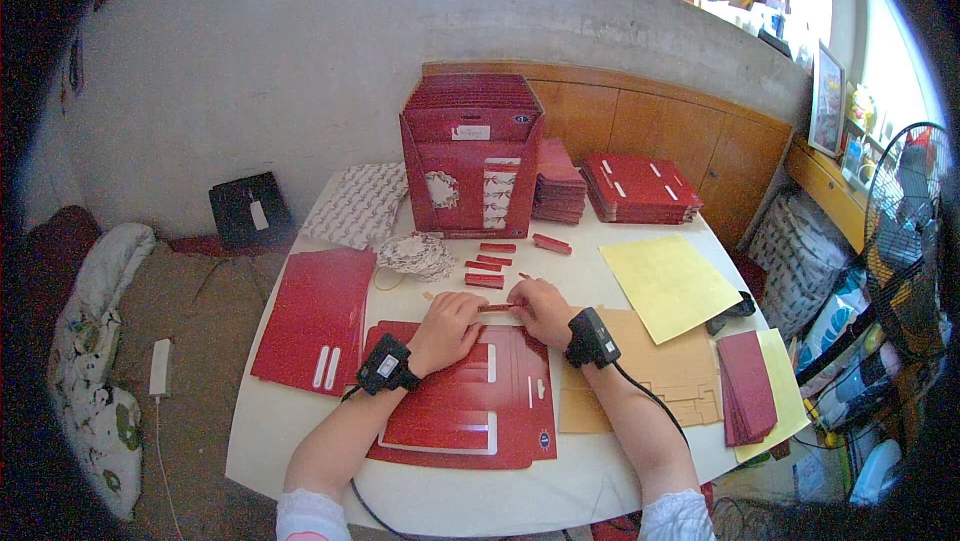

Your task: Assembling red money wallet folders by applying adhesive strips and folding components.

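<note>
Between my two hands, a narrow dark red card strip [495, 308] is held level above the white table. My left hand [447, 329] is closed on its left end, and my right hand [543, 313] pinches the right end. The fingertips are partly hidden behind the hands. Just under my left hand and wrist lies a flat red cardboard sheet [520, 396] with white-edged panels. Beyond my hands several small red folded strips [484, 281] lie loose. A bundle of white patterned paper cutouts [416, 257] is left of them.
A tall red carton [470, 181] packed with red cards stands at the back, beside stacked red cards [640, 186]. Red sheets [315, 316] lie left; brown cardboard [640, 366], a yellow sheet [670, 286] and dark red cards [745, 386] lie right. A black fan [905, 231] stands far right.
</note>
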The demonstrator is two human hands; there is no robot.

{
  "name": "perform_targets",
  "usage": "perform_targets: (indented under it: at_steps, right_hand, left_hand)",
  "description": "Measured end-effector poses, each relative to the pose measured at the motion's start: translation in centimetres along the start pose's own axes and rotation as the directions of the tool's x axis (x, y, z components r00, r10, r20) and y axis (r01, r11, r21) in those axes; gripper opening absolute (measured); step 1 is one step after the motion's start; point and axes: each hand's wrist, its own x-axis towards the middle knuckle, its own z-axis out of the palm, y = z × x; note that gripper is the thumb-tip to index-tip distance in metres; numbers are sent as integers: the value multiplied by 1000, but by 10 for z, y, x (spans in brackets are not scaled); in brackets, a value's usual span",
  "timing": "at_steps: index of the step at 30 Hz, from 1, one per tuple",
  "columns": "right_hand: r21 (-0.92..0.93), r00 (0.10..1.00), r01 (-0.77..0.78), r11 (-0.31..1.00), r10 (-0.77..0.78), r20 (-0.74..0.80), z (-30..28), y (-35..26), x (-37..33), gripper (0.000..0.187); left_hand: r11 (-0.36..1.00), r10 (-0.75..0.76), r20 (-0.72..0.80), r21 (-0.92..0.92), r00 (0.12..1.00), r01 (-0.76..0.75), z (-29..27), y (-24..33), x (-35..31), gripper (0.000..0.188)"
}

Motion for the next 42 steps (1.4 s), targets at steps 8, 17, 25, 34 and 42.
perform_targets:
  at_steps: [8, 17, 25, 34, 42]
  right_hand:
    - [41, 992, 111, 993, -109, -57, 9, 6, -1, 10]
    - [131, 998, 31, 991, -24, -62, 3, -10, 1, 7]
    - [201, 998, -1, 979, 15, -66, 4, -7, -1, 7]
    - [258, 992, -74, 963, 97, -77, 7, -2, -2, 9]
    - [119, 1000, -24, 993, 23, 10, 1, -5, -3, 12]
  left_hand:
    - [999, -23, -68, -41, 997, 20, -3, -1, 3, 17]
    - [987, -105, -33, -122, 994, 100, -6, -3, 2, 9]
    - [989, -100, -46, -116, 994, 94, -5, -3, 3, 8]
    - [953, -257, 20, -164, 966, 256, -8, -1, 4, 10]
    - [958, -232, -70, -192, 970, 215, -5, -5, 2, 11]
